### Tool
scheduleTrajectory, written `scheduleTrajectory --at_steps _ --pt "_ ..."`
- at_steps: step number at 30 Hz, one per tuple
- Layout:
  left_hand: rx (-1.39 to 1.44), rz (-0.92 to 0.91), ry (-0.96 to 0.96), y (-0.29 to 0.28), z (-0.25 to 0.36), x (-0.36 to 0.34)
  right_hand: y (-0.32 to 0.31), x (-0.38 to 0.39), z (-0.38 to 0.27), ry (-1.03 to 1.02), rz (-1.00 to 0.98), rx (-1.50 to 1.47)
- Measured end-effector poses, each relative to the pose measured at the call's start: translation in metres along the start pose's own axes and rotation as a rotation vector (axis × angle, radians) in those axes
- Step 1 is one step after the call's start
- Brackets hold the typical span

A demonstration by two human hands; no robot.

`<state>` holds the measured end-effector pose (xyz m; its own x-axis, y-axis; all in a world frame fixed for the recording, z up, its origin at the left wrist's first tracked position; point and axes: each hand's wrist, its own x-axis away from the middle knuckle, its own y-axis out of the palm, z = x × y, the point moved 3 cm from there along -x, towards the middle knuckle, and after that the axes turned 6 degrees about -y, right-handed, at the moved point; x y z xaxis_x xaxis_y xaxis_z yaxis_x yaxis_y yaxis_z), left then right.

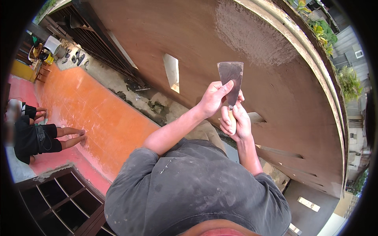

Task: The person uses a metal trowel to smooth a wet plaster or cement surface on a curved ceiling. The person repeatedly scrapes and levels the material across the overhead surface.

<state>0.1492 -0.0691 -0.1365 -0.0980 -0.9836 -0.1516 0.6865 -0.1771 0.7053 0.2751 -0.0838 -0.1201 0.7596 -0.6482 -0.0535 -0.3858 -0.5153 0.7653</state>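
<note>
A putty knife (232,72) with a wide, dark metal blade and a pale wooden handle is held up in front of my chest, blade pointing away from me. My right hand (242,124) is wrapped round the handle. On the blade's lower left side, my left hand (212,100) presses its thumb against the flat face, with its fingers behind the metal. The part of the blade behind that thumb is hidden. Beyond the knife stands a brown plastered wall (193,35), with a rougher, paler patch (252,35) near its top edge.
An orange floor (98,114) spreads to the left, where people in dark clothes (39,137) sit. Several shoes (78,59) lie near a dark metal gate (94,43). The wall has narrow slot openings (172,72). A dark window grille (59,200) is at lower left.
</note>
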Motion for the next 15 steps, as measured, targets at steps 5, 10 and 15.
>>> scheduleTrajectory --at_steps 5,10,15 --pt "0.106 0.054 -0.087 0.019 -0.008 -0.014 -0.003 0.003 -0.002 -0.142 0.161 0.122" --pt "0.066 0.070 -0.130 0.033 0.000 -0.035 0.005 0.003 -0.016 -0.181 0.188 0.195" --pt "0.158 0.163 -0.130 0.036 -0.002 -0.050 0.013 -0.006 -0.038 -0.136 0.313 0.456"
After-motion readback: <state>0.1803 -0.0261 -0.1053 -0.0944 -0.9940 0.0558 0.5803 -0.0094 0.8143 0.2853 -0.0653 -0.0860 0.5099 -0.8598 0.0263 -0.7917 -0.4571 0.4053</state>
